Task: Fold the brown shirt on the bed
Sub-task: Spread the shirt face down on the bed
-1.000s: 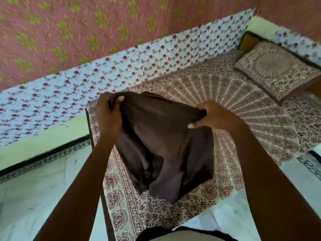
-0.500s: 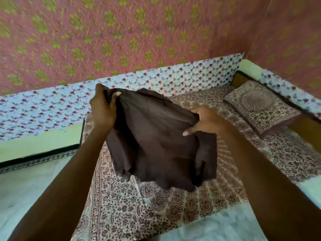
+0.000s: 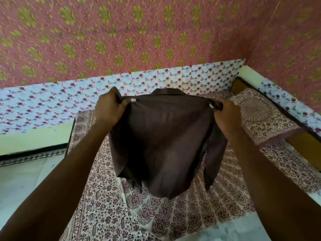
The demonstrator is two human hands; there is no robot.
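Hanging in the air over the bed [image 3: 173,214], the brown shirt [image 3: 161,145] is spread wide between my two hands, its collar at the far top edge and its hem drooping toward me without quite reaching the bedcover, as far as I can tell. My left hand [image 3: 108,108] grips the left shoulder, fingers curled over the cloth and thumb pressed on the near face. My right hand [image 3: 225,117] clutches the right shoulder the same way, and a sleeve dangles below it on the right. Under the shirt the printed bedcover lies flat, with open room near me and to both sides. A patterned pillow [image 3: 260,117] sits far right, well apart from the shirt. Beyond the bed's far edge runs a flowered wall panel [image 3: 52,105], with pink and green wallpaper [image 3: 139,32] above it. Pale floor [image 3: 20,180] lies off the bed's left edge, and a strip of it shows near right.
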